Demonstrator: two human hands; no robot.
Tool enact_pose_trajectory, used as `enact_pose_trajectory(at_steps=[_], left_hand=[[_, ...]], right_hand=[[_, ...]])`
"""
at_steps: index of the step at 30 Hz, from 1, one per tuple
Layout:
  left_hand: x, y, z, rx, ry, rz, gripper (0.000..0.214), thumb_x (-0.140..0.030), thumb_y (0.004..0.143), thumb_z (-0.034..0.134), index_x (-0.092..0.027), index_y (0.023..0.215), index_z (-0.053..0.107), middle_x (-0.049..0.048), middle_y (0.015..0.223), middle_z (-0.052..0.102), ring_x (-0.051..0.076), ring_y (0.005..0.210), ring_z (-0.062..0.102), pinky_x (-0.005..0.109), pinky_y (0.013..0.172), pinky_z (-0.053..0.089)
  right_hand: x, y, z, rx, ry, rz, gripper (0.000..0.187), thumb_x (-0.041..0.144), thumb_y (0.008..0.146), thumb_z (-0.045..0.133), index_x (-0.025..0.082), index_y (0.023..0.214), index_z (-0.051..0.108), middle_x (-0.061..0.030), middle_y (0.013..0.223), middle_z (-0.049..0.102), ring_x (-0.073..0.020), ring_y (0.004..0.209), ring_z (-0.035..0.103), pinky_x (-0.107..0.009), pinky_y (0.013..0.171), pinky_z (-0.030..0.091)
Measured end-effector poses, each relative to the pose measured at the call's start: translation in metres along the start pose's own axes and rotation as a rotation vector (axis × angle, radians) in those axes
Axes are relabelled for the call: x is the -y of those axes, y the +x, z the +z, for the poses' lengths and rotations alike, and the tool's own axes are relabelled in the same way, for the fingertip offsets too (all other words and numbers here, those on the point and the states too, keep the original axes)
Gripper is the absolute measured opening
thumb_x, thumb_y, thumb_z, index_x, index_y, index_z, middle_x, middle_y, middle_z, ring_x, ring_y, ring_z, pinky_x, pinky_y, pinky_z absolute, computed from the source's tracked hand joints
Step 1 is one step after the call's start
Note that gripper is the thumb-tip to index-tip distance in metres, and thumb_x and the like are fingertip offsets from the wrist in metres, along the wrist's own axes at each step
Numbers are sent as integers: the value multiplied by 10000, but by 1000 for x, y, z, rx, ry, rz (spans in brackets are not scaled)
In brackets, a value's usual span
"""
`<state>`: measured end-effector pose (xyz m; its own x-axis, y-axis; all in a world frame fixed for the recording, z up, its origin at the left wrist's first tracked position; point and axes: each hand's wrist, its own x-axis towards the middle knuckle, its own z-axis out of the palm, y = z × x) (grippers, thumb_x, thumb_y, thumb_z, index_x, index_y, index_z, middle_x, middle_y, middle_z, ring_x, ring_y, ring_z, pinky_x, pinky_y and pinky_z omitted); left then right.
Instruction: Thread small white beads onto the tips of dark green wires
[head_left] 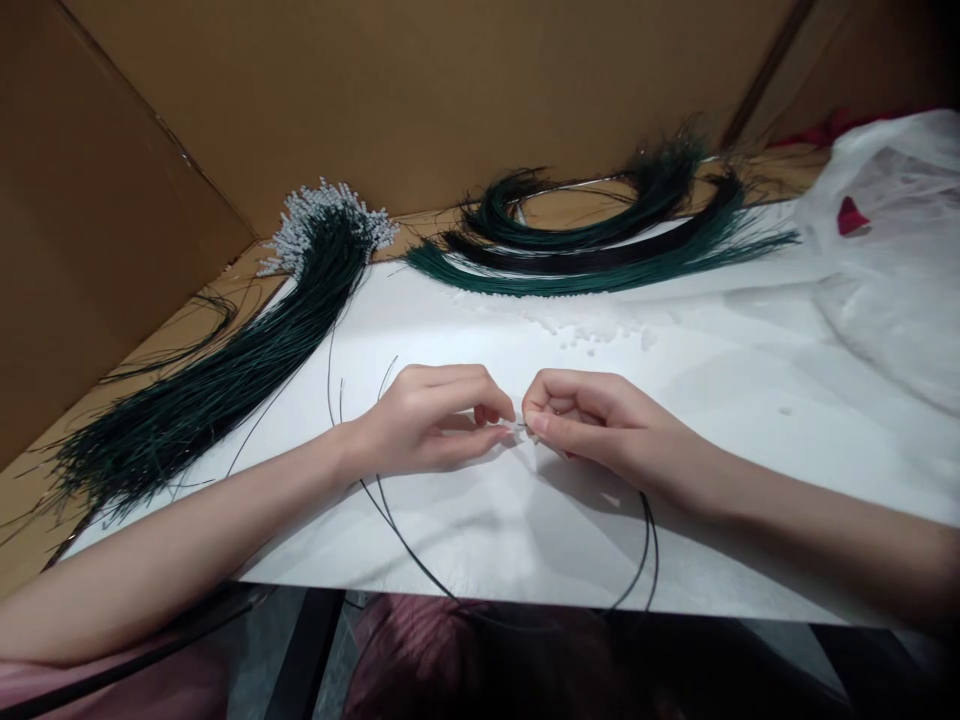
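My left hand and my right hand meet fingertip to fingertip over a white sheet. Both pinch thin dark green wires whose ends come together between the fingertips. From the left hand the wires loop down off the front edge, and from under the right hand they curve back the same way. Whatever tiny piece sits at the wire tip is too small to make out.
A thick bundle of green wires with white bead tips lies at the left. Curved bundles of plain green wires lie at the back. Small white beads are scattered ahead. A clear plastic bag sits right. Cardboard walls enclose the table.
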<state>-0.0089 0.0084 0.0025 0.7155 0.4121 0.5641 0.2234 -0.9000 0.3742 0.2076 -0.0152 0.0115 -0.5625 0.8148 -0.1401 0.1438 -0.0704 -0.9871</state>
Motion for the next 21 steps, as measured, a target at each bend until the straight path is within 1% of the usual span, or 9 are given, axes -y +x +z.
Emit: enact_pose_trajectory(at_steps=[5,11,16,21], left_hand=[[-1,0,-2,-22,-50,-53,89,-180,831,702,-140,884,644,41,762,674,96,675,615,196,604,502],[-2,-1,0,-30,-98,-80,119,-172,812,730,-139,893,650,39,774,673,94,686,614,200,614,501],[-3,-1,0,-40,-96,-63,134,-179,803,744,-132,884,649,37,768,673,94,682,615,201,612,496],[-3,0,-1,-43,-89,-79,131,-197,809,741,-139,862,636,32,759,672,92,665,604,198,592,485]], right_hand=[[0,-1,1,12,-5,-37,155,267,855,636,166,785,540,78,544,374,-52,460,299,-221,441,207],[-1,-2,-2,-11,-195,-183,156,293,911,575,169,816,572,82,522,346,-63,463,292,-234,464,236],[-2,-2,-2,-3,-290,-259,159,292,942,534,170,848,573,78,532,373,-64,462,311,-234,479,272],[-3,-2,-1,-25,-310,-299,151,283,942,529,174,845,568,66,559,395,-74,488,334,-236,486,278]])
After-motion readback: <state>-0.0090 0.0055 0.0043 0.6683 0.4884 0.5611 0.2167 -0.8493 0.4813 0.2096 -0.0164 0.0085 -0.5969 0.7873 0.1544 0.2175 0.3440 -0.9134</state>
